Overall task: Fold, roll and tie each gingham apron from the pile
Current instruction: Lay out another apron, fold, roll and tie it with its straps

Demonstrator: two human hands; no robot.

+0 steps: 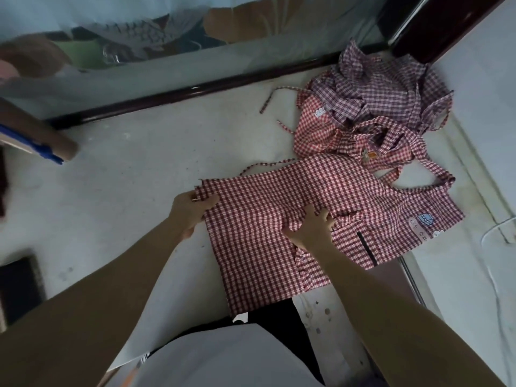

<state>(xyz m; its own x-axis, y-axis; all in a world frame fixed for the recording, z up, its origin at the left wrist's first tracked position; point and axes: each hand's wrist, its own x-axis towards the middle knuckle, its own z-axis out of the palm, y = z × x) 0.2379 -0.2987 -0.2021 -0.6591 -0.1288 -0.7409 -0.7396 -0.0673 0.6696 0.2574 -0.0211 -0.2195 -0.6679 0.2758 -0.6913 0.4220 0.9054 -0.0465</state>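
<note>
A red gingham apron (279, 219) lies spread on the pale table (134, 169), its near edge hanging over the table's near side and its bib with colored patches toward the right. The left hand (192, 209) pinches the apron's far-left corner between thumb and fingers. The right hand (312, 227) rests on the middle of the cloth, fingers spread and bunching a fold. Just beyond, far right, sits the pile (371, 107) of crumpled gingham aprons, straps trailing. A cardboard tube (42, 132) lies at the far left.
</note>
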